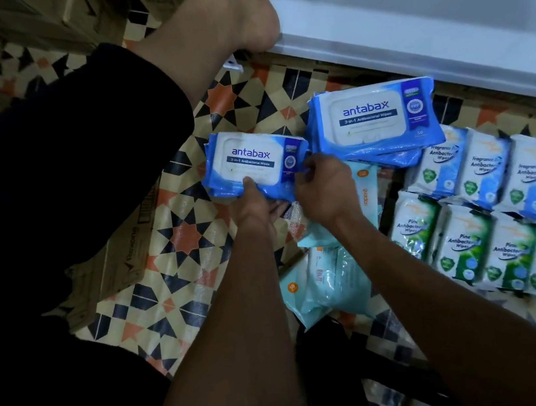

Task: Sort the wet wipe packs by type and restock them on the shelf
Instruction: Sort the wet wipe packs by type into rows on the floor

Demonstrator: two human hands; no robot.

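Note:
A small stack of blue Antabax wipe packs [254, 160] hangs over the patterned floor. My left hand [254, 201] grips its near edge, thumb on top. My right hand [324, 188] pinches its right end. Another stack of larger-looking Antabax packs [374, 117] lies on the floor just to the right. Blue-and-white fragrance-free antibacterial packs [487, 170] form a row at right, with green pine antibacterial packs [469, 244] in a row in front of them. Pale teal packs [331, 283] lie under my right forearm.
A white shelf or cabinet edge [409, 44] runs across the top right. My bare foot [234, 13] and dark trouser leg [69, 178] stretch across the left. A flattened cardboard box [121, 266] lies on the tiled floor [189, 237] at left.

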